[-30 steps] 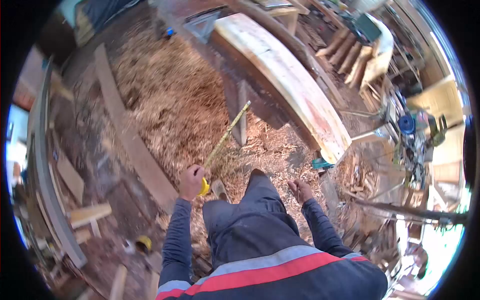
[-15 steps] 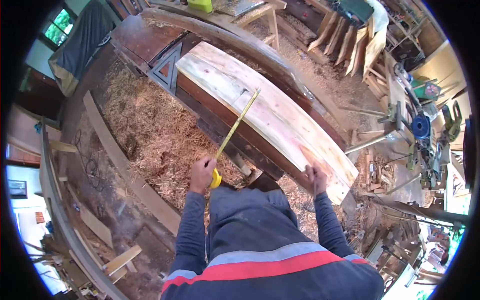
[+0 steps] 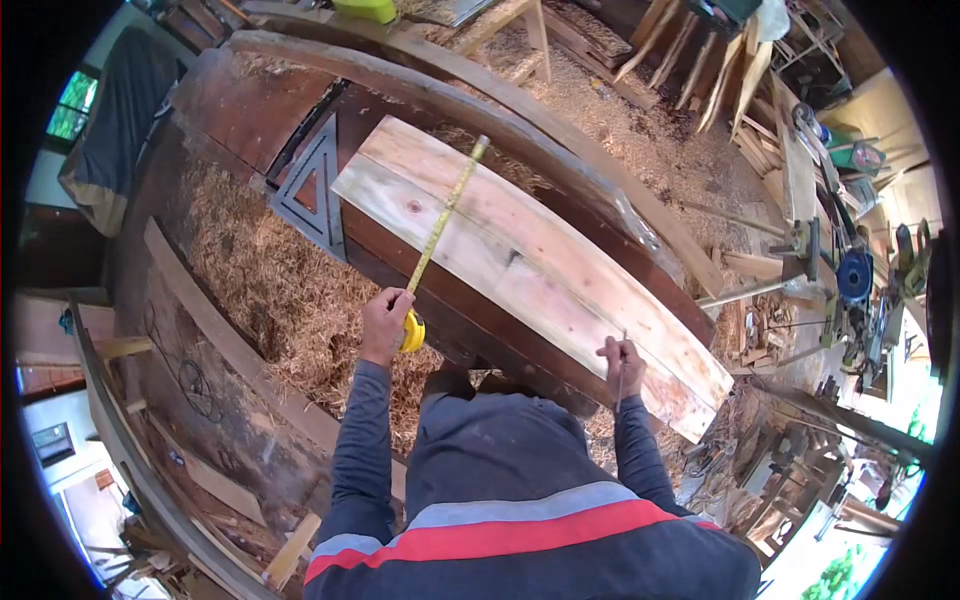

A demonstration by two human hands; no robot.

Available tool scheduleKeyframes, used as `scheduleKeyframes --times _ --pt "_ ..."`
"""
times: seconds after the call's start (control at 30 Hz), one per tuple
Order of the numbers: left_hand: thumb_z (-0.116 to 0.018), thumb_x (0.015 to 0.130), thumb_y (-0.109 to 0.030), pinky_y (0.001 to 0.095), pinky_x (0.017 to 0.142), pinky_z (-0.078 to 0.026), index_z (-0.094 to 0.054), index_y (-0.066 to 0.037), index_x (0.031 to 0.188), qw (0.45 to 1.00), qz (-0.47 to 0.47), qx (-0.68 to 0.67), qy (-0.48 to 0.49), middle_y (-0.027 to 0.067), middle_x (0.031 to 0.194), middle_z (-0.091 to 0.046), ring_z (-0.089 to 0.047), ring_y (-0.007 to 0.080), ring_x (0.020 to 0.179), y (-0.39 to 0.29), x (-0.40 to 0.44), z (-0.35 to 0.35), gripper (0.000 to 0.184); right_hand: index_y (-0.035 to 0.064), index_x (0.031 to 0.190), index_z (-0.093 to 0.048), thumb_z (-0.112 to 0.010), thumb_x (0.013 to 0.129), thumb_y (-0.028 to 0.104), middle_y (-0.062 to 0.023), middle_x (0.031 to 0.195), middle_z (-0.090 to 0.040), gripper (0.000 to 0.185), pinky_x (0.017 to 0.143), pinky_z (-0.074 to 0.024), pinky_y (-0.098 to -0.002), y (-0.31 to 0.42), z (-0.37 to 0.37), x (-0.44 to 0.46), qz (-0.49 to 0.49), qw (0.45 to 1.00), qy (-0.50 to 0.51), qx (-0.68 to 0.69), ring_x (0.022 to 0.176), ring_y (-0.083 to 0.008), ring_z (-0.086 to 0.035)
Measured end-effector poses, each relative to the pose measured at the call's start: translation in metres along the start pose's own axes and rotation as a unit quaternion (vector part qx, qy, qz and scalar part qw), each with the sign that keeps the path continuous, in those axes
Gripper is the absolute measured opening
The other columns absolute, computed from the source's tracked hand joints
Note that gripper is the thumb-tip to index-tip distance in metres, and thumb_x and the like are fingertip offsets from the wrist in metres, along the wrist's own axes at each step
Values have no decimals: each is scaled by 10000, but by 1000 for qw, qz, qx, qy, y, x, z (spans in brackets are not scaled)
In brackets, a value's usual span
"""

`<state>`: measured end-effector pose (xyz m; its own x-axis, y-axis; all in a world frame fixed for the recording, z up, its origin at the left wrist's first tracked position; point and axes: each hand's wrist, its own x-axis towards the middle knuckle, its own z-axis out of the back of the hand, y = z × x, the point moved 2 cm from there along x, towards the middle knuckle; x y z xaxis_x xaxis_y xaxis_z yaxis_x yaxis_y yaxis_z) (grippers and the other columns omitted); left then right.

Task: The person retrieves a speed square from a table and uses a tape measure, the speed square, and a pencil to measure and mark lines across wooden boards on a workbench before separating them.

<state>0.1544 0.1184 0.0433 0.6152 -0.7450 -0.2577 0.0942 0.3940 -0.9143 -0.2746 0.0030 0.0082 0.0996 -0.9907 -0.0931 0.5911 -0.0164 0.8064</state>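
My left hand (image 3: 383, 325) is closed on a yellow tape measure (image 3: 412, 331). Its extended blade (image 3: 443, 222) crosses over the left part of a pale wooden board (image 3: 540, 265), with the tip near the far edge. The board lies on a dark brown work surface (image 3: 226, 108). Over the board's near edge, toward its right end, my right hand (image 3: 622, 366) is closed around a thin, pencil-like stick (image 3: 621, 385). A grey triangular square (image 3: 315, 198) rests just left of the board.
Wood shavings (image 3: 290, 290) cover the floor at left, beside a long plank (image 3: 215, 320). Behind the board runs a long curved beam (image 3: 480, 108). Tools, including a blue round part (image 3: 854, 275), stand at right. A green container (image 3: 366, 9) is at the top.
The view has come closer over the board. My left hand has carried the extended tape across the board's left part, and my right hand has come up over its near edge.
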Motion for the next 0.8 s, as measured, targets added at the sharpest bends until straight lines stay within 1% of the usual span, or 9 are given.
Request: scheduleKeyframes --times 0.1,0.17,0.3,0.4,0.43,0.5,0.67,0.73,0.8 --pt "-632 902 -199 282 578 -438 -679 34 865 995 -10 86 54 32 697 -621 -551 83 636 0 14 28 241 40 833 -690 -655 939 261 -97 732 -695 248 631 -503 -315 61 -52 15 42 991 125 10 669 -160 -644" --pt "-631 901 -210 296 574 -434 -678 39 868 995 -13 74 59 57 684 -621 -548 100 620 18 20 48 256 29 837 -682 -677 917 220 -126 733 -673 208 644 -515 -340 90 -80 36 147 975 157 -54 694 -219 -668" --pt "-637 895 -210 304 577 -433 -680 37 864 978 57 100 172 75 698 -635 -556 107 633 13 32 98 253 53 949 -654 -698 898 184 -113 855 -667 148 645 -516 -349 136 -121 93 228 971 69 -28 690 -237 -633" --pt "-633 894 -201 308 601 -454 -679 41 891 964 53 118 232 81 711 -647 -580 127 646 4 50 125 246 49 1149 -618 -684 918 251 -138 961 -689 313 680 -520 -324 161 -143 139 189 981 33 -11 715 -211 -631" --pt "-633 894 -201 308 601 -454 -679 41 891 961 52 120 245 81 711 -647 -580 127 646 -2 63 131 246 61 1159 -627 -677 925 263 -135 972 -694 313 698 -518 -311 169 -143 143 95 989 115 20 744 -188 -632" --pt "-617 909 -200 275 620 -467 -677 24 852 935 9 188 301 39 707 -632 -578 98 667 -21 97 138 239 57 1127 -648 -697 909 239 -124 958 -694 288 708 -515 -300 160 -151 143 100 976 191 33 770 -165 -630" --pt "-615 909 -203 320 608 -470 -659 47 883 890 -85 260 364 93 706 -646 -615 158 659 -56 198 122 255 35 1073 -663 -726 874 175 -115 931 -690 252 734 -526 -304 138 -152 114 68 988 135 31 820 -175 -657" --pt "-611 899 -211 368 627 -476 -653 49 906 849 -212 300 380 162 728 -649 -634 253 664 -55 239 103 264 23 1056 -658 -724 859 125 -127 925 -689 232 770 -536 -315 141 -151 105 40 994 91 45 857 -201 -678" --pt "-610 893 -216 386 643 -476 -655 44 907 819 -243 335 397 186 757 -650 -634 301 689 -66 269 79 265 22 1053 -657 -723 855 116 -132 927 -688 229 772 -538 -320 140 -155 101 23 997 66 42 854 -211 -679"
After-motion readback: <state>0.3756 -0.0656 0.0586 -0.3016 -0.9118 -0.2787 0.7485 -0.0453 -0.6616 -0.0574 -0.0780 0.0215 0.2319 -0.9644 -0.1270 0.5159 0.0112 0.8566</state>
